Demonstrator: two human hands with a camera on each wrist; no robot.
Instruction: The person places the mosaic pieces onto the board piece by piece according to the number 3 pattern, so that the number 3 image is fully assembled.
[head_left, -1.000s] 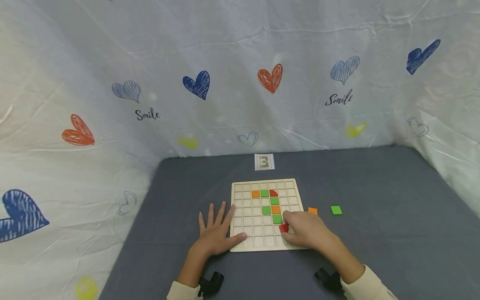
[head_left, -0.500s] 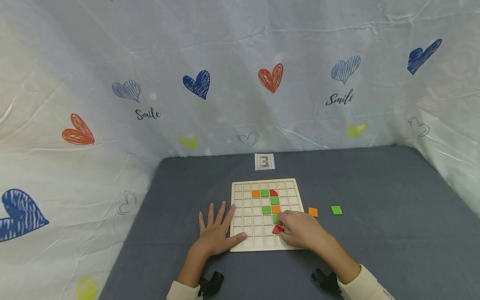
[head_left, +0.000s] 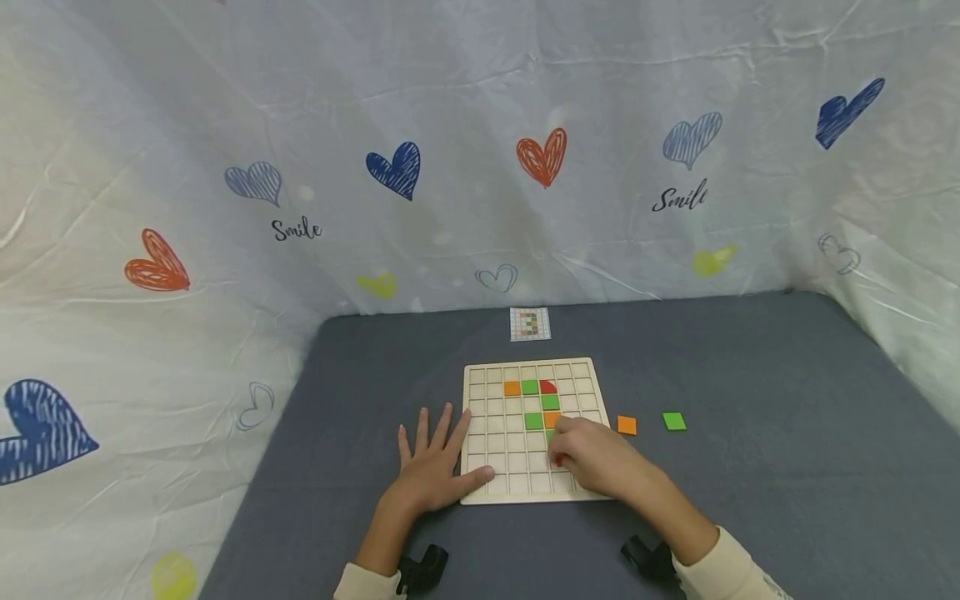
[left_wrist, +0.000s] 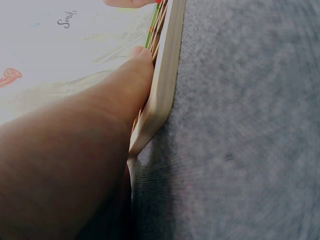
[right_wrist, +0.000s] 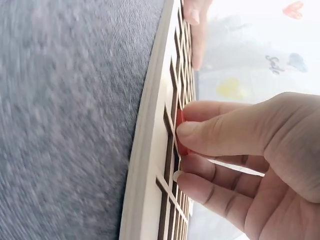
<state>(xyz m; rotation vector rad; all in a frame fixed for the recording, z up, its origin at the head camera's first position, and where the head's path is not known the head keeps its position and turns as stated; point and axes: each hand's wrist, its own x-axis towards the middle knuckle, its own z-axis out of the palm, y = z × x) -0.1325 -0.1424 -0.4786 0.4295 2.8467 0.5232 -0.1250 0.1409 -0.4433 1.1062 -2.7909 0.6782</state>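
A wooden grid board (head_left: 495,450) lies on the dark grey cloth, with several coloured tiles set in its cells. My left hand (head_left: 429,479) is spread flat at the board's left side, its thumb resting on the lower left cells. Over the lower middle of the board, my right hand (head_left: 600,457) pinches a red tile (right_wrist: 181,131) between thumb and index finger, low at a cell. In the head view only a sliver of that tile shows. Just above it, a green tile (head_left: 551,436) is partly covered by the fingers. An orange tile (head_left: 551,419) sits one row higher.
To the right of the board lie a loose orange tile (head_left: 626,425) and a loose green tile (head_left: 674,422). A small pattern card (head_left: 530,324) lies behind the board. A white curtain (head_left: 450,233) printed with hearts hangs around the table.
My right hand has shifted left over the board with the red tile, then tipped so its fingers hide most of the tile. The left hand stays in place.
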